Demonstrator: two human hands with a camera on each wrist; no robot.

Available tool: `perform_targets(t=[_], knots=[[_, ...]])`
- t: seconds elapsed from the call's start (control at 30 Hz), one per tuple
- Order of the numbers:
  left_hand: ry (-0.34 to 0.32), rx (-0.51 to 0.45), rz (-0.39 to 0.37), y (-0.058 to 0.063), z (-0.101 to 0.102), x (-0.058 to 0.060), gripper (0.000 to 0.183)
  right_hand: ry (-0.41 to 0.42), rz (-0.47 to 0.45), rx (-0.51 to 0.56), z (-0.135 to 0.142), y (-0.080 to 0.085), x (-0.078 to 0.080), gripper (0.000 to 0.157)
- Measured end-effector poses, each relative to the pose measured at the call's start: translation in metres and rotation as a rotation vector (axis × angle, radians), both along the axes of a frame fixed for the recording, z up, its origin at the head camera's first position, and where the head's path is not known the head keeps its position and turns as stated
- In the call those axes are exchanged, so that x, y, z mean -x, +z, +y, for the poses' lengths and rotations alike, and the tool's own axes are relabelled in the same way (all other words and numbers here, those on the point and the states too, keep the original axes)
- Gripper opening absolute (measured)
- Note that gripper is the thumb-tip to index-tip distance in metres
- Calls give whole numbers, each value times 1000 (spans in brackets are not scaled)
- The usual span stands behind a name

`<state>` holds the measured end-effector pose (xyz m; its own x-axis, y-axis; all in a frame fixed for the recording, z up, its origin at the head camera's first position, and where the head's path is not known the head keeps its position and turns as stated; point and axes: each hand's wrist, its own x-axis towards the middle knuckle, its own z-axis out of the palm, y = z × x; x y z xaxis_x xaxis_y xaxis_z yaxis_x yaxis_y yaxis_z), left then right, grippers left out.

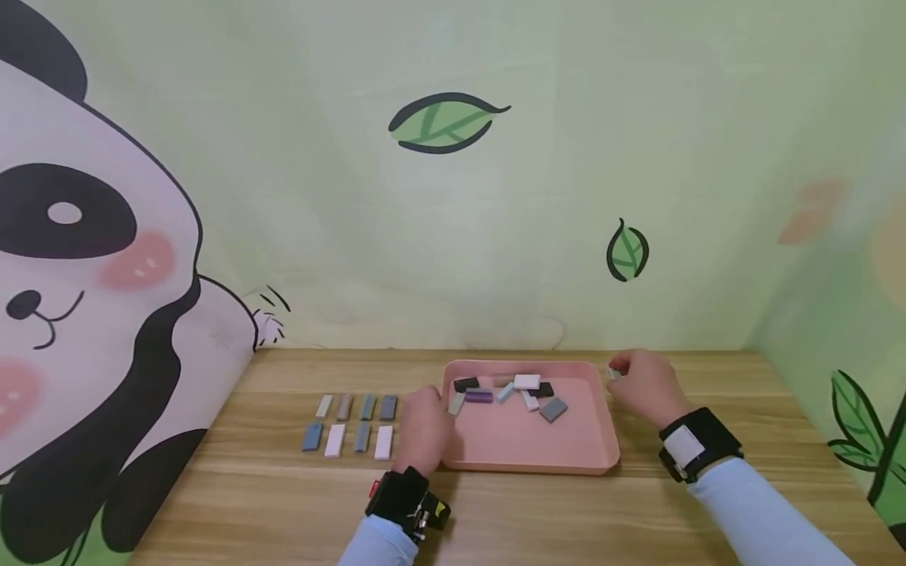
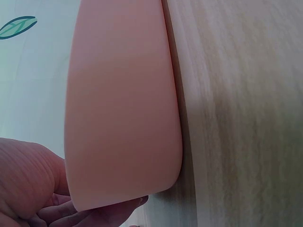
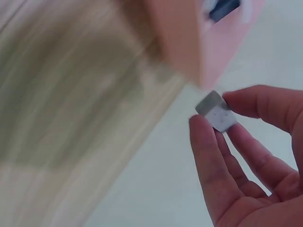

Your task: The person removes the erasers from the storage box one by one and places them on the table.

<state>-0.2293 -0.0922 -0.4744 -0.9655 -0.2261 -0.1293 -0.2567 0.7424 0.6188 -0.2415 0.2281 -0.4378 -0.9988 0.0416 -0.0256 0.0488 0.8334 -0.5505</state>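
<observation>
Just right of the pink tray (image 1: 531,444), my right hand (image 1: 647,385) pinches a small grey-and-white block (image 3: 217,111) between thumb and fingers, raised in the air. My left hand (image 1: 425,432) is at the tray's left side. It grips the wall there: in the left wrist view its thumb side goes over the rim and the fingers (image 2: 109,213) lie along the outside of the end wall. Inside the tray, towards the back, lie loose blocks: white (image 1: 527,382), purple (image 1: 479,397), grey (image 1: 554,409), black (image 1: 465,384) and light blue (image 1: 506,392).
Left of the tray, several small blocks stand in two rows on the wooden table (image 1: 283,511), among them a blue one (image 1: 312,436) and a white one (image 1: 384,442). A green backdrop (image 1: 318,196) with a panda and leaves rises behind the table.
</observation>
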Motion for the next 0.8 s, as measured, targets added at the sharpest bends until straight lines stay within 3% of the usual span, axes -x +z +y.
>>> perform_targets(t=[0.13,0.3,0.5,0.8], knots=[[4,19,1,-1,0,0,11,-19,63,-39,21,-10,2,32],[-7,54,27,-3,2,0,9,-38,24,-42,33,-23,3,31],[-12,55,18,-2,0,0,8,-44,-9,-38,36,-35,7,32],[-34,75,29,0,0,0,5,-31,18,-77,35,-43,12,31]])
